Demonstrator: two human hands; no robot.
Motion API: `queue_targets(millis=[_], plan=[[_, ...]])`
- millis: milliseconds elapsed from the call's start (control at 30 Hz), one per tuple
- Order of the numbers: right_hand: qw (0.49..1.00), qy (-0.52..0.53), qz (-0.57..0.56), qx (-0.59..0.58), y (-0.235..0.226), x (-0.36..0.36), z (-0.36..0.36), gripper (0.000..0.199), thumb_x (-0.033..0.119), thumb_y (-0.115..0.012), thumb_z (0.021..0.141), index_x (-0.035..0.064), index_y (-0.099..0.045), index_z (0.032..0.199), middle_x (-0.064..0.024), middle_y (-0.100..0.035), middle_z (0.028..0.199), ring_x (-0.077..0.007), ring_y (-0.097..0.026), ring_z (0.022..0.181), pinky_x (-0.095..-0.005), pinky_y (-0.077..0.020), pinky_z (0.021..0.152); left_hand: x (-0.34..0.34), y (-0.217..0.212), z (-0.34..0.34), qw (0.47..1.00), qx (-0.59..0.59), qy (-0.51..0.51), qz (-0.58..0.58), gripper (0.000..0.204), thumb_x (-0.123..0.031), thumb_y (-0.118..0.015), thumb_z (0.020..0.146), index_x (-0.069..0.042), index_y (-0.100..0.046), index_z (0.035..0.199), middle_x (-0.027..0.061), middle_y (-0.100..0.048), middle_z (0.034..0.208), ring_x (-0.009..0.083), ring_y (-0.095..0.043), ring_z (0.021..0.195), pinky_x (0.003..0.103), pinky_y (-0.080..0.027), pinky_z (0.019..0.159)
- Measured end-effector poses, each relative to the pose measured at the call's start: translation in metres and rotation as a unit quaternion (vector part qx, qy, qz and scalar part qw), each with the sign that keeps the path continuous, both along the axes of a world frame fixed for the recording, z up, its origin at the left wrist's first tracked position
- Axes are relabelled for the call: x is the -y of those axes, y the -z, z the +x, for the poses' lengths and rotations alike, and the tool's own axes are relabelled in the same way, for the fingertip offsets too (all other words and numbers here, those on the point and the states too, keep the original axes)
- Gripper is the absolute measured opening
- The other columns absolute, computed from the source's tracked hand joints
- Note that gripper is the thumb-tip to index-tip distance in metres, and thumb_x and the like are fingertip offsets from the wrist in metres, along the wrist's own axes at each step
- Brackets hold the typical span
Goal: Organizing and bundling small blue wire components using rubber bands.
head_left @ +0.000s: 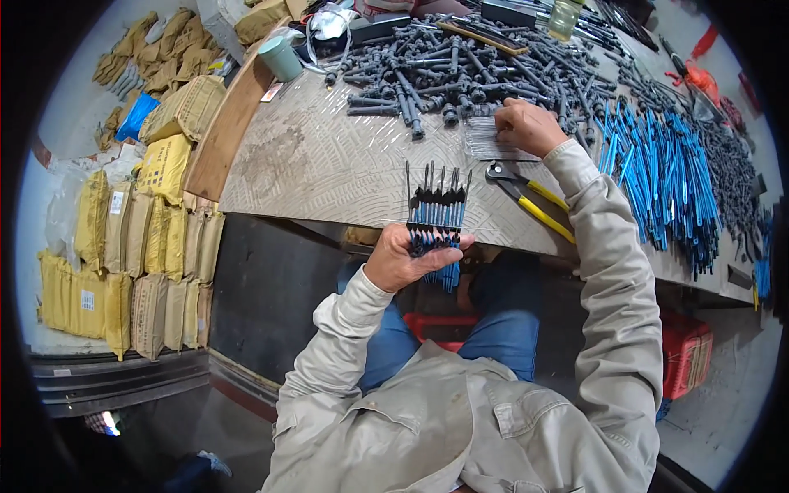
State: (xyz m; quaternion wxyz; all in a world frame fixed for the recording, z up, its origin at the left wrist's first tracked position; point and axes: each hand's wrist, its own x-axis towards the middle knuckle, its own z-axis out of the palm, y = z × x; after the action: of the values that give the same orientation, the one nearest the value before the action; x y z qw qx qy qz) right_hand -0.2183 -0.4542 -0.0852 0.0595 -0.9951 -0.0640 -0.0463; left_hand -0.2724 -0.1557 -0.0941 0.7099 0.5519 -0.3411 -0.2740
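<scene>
My left hand (411, 260) is wrapped round a bundle of slim blue-and-black rods (440, 214) at the table's near edge. Their dark pointed ends stand up side by side, and the blue ends hang below the hand. A thin straight line crosses the row just above my fingers; what it is I cannot make out. Farther right, my right hand (528, 129) rests with bent, closed fingers at a small heap of thin pale strips (489, 141). Whether a strip is between those fingertips is hidden. Pliers with yellow handles (534, 201) lie just nearer than that hand.
A large heap of dark grey plastic parts (452, 74) spreads along the table's far side. Many blue rods (662, 172) lie to the right. A pale green cup (280, 57) stands by the wooden board (234, 123) at left. Yellow and brown sacks (123, 263) are stacked beyond it.
</scene>
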Motion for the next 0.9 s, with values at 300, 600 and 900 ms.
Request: queue_targets(millis=[300, 600, 900], plan=[[0.978, -0.03, 0.053, 0.198, 0.004, 0.003, -0.01, 0.002, 0.007, -0.06, 0.077, 0.0053, -0.06, 0.078, -0.0031, -0.055, 0.076, -0.0193, -0.055, 0.065, -0.0304, -0.0443, 0.061, 0.003, 0.001, 0.003, 1.0, -0.019, 0.017, -0.006, 0.017, -0.005, -0.068, 0.077, 0.001, -0.068, 0.093, 0.0073, -0.069, 0.093, 0.008, -0.063, 0.075, 0.016, -0.047, 0.069], [0.863, -0.072, 0.486, 0.118, -0.061, -0.099, -0.113, 0.013, -0.006, -0.062, 0.074, 0.0024, -0.063, 0.084, -0.0065, -0.054, 0.074, -0.0122, -0.047, 0.057, -0.023, -0.0375, 0.05, -0.003, 0.005, 0.008, 1.0, 0.0, 0.026, -0.001, 0.014, -0.003, -0.068, 0.076, 0.002, -0.067, 0.089, 0.01, -0.069, 0.092, 0.0128, -0.065, 0.078, 0.02, -0.05, 0.069], [0.923, -0.039, 0.289, 0.252, -0.053, -0.109, -0.129, 0.02, -0.006, -0.064, 0.073, 0.0053, -0.068, 0.09, -0.0035, -0.048, 0.075, -0.0112, -0.04, 0.054, -0.0223, -0.0315, 0.045, 0.0, 0.002, 0.006, 1.0, -0.013, 0.013, 0.008, 0.013, -0.002, -0.068, 0.076, 0.002, -0.066, 0.089, 0.0109, -0.069, 0.089, 0.0153, -0.066, 0.077, 0.022, -0.052, 0.07]])
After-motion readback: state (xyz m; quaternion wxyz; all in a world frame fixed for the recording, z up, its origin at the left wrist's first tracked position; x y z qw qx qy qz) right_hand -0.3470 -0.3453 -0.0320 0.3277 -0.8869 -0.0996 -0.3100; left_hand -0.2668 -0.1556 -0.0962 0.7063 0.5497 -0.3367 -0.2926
